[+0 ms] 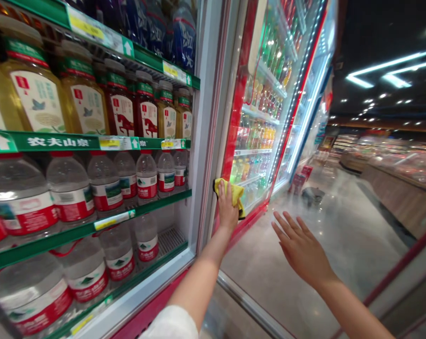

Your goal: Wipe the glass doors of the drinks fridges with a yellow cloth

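My left hand point(228, 207) presses a yellow cloth point(238, 191) with dark edging against the upright frame point(218, 155) beside the open drinks cooler. Its fingers lie over the cloth. To the right, my right hand point(301, 249) is raised with fingers stretched out and holds nothing; whether it touches the glass door cannot be made out. Left of both hands, water bottles point(107, 190) with red caps and red-and-white labels stand on the cooler shelves. Above them is a row of amber and dark tea bottles point(36, 89).
Beyond the frame stands another lit drinks cooler point(258, 108) with a red border. A metal rail point(251, 306) runs low in front of me. A red door edge point(399, 268) slants across the lower right. Shiny floor point(354, 226) leads towards a wood-sided display counter point(403, 193).
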`<action>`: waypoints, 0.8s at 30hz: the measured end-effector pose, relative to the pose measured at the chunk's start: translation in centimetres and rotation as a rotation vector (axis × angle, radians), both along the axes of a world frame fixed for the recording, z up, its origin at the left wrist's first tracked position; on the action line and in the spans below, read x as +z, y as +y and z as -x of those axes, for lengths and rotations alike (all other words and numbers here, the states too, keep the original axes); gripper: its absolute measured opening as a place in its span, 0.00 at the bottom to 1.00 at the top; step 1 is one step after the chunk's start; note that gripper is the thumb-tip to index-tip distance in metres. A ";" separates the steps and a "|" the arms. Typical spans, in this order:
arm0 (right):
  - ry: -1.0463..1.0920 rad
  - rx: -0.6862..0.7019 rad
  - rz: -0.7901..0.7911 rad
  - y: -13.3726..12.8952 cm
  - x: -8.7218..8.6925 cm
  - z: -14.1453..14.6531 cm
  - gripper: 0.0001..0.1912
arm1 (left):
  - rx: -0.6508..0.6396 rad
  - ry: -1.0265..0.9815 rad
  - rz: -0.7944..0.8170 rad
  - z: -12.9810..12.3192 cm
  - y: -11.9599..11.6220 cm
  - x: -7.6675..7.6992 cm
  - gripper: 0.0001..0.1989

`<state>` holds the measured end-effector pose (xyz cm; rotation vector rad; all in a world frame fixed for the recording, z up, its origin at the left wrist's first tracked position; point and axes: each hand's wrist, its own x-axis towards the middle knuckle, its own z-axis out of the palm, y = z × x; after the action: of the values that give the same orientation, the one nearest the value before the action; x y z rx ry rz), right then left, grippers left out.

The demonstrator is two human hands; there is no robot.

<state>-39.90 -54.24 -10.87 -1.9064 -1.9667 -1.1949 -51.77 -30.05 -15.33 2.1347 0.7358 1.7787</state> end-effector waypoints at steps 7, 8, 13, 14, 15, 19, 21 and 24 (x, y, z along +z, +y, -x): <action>0.039 0.018 -0.012 -1.5 -0.9 -0.5 0.23 | 0.038 0.094 0.060 0.9 -1.7 -5.7 0.34; 0.039 0.024 -0.016 -1.6 -0.7 -0.6 0.23 | 0.043 0.071 0.064 0.5 -1.6 -4.8 0.34; 0.029 0.051 -0.007 -1.8 -0.1 -1.2 0.22 | 0.018 0.010 -0.058 -1.9 -1.6 1.6 0.35; 0.027 0.050 -0.006 -1.8 -0.1 -1.2 0.22 | -0.007 0.051 -0.107 -1.9 -1.9 1.7 0.36; 0.024 0.045 -0.007 -1.7 -0.3 -1.2 0.21 | -0.038 0.106 -0.156 -1.8 -2.2 1.3 0.38; -0.008 0.022 -0.008 -2.1 -1.1 -1.5 0.20 | -0.094 0.248 -0.220 -0.5 -2.6 -1.8 0.41; -0.022 0.012 -0.005 -2.8 -1.3 -1.9 0.20 | -0.042 0.172 -0.136 -0.7 -2.4 -1.7 0.38; -0.019 -0.009 -0.009 -4.1 -1.4 -2.8 0.21 | 0.046 0.022 -0.026 -2.2 -3.0 0.4 0.35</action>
<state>-37.10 -58.34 -12.25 -1.9082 -1.9614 -1.2265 -49.57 -33.00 -14.94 2.1741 0.7775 1.8000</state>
